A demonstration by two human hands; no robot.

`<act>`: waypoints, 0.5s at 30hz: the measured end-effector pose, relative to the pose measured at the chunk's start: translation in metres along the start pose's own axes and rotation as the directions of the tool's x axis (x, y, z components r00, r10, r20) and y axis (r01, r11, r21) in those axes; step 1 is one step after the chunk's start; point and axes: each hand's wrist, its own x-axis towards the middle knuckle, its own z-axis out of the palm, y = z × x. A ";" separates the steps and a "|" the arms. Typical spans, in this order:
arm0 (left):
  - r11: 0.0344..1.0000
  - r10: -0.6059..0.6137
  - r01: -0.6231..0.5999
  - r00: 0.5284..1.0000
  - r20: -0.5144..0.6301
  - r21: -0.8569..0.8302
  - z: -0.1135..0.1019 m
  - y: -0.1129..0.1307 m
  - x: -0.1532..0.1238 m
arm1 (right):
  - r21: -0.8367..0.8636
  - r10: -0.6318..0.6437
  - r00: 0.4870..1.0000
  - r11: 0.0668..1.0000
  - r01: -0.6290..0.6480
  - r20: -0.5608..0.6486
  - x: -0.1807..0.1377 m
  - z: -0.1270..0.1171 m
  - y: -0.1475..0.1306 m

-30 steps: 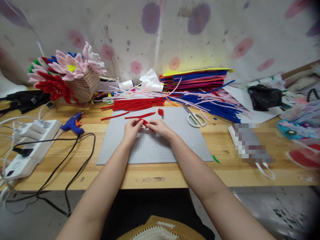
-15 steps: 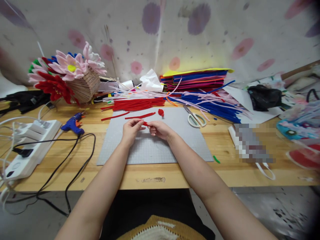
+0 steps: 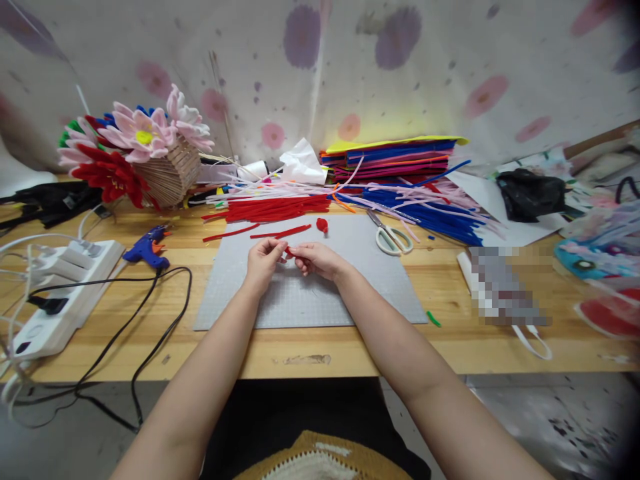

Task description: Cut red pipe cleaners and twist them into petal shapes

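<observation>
Above the grey cutting mat, my left hand and my right hand are pinched close together. Between their fingertips shows a short bit of red pipe cleaner, gripped from both sides; most of it is hidden by the fingers. Just beyond the hands lies a loose red pipe cleaner strip. A small rolled red bud rests near the mat's far edge. Scissors with pale handles lie on the mat's right side, blades pointing away.
Bundles of red and blue pipe cleaners line the back. At left are a blue glue gun, a white power strip with trailing cables, and a basket of fuzzy flowers. A green scrap lies right of the mat.
My fingertips have drawn closer together, my right hand shifting slightly left, and less of the red pipe cleaner shows between them. The other things on the table have not moved.
</observation>
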 end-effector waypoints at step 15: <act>0.867 0.202 -0.144 0.977 -0.073 0.477 0.002 -0.007 0.002 | -0.333 -0.275 0.925 0.926 0.181 -0.262 0.014 0.009 0.018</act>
